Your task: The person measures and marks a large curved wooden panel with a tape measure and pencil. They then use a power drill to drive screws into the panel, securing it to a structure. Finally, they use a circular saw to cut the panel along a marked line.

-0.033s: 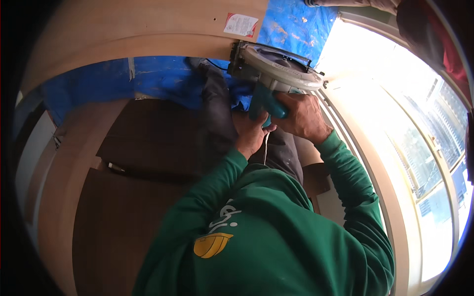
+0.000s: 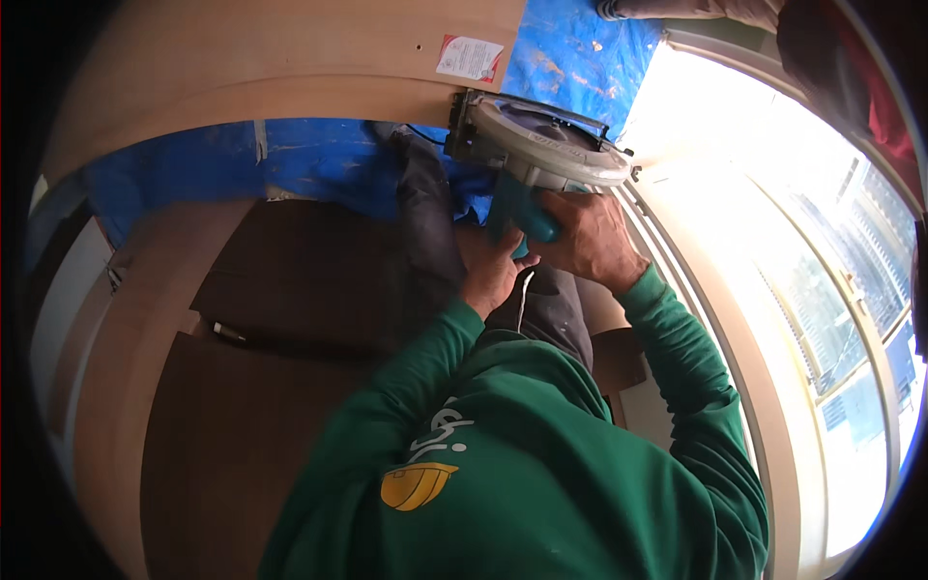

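A circular saw (image 2: pixel 556 145) with a grey guard and a teal body is at the near edge of a large light-brown wooden board (image 2: pixel 290 53). My right hand (image 2: pixel 594 237) is closed round its teal handle (image 2: pixel 539 220). Below that, my left hand (image 2: pixel 495 275) holds the teal lower part of the body, with its thumb pointing up along it. The saw is tilted, and the dark blade area faces away from me. Where the blade meets the board cannot be made out.
Blue plastic sheeting (image 2: pixel 329 155) lies under and beyond the board. Dark brown panels (image 2: pixel 242 435) are at my left, with a small marker-like object (image 2: pixel 228 333) on them. Bright glazed window frames (image 2: pixel 831 338) run along the right. Another person's leg (image 2: pixel 706 10) shows at the top right.
The saw and the board appear a few pixels lower in the picture. Both hands keep the same hold on the saw.
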Demonstrator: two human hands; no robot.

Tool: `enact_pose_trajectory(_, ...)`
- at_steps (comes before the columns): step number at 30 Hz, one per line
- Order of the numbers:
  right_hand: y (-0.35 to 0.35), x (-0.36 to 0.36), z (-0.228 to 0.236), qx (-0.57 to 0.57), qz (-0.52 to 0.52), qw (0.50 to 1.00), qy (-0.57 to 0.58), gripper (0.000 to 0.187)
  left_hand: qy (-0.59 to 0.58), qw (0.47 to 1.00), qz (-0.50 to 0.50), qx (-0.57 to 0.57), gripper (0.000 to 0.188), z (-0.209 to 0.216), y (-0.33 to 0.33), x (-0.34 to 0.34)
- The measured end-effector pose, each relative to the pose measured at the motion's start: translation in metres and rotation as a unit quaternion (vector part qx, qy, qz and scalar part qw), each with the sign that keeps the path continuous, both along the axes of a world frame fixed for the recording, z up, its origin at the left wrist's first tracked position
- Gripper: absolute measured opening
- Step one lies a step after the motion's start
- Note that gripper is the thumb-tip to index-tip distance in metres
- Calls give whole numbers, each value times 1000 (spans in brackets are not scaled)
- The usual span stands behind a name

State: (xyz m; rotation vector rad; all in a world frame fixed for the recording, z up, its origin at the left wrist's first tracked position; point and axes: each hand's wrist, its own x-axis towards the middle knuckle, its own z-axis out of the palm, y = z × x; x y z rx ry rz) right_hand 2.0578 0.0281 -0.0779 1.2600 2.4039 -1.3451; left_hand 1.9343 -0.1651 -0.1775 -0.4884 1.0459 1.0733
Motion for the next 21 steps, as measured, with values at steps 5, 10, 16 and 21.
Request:
enact_pose_trajectory(5,-1,-3,1,-1,-8,1000,24,39,2,999,-26,25,58,-14,-10,0)
enact_pose_trajectory(10,3,-5,3,0,6,1000,28,38,36,999,-5,19,71,-24,-27,2)
enact_pose_trajectory(16,-1,-12,3,-2,-2,1000,12,32,-2,1000,16,8,79,-32,-28,1)
enact_pose_trajectory(21,0,-18,6,-14,-10,1000,-10,33,-12,996,83,23,78,-23,-24,5)
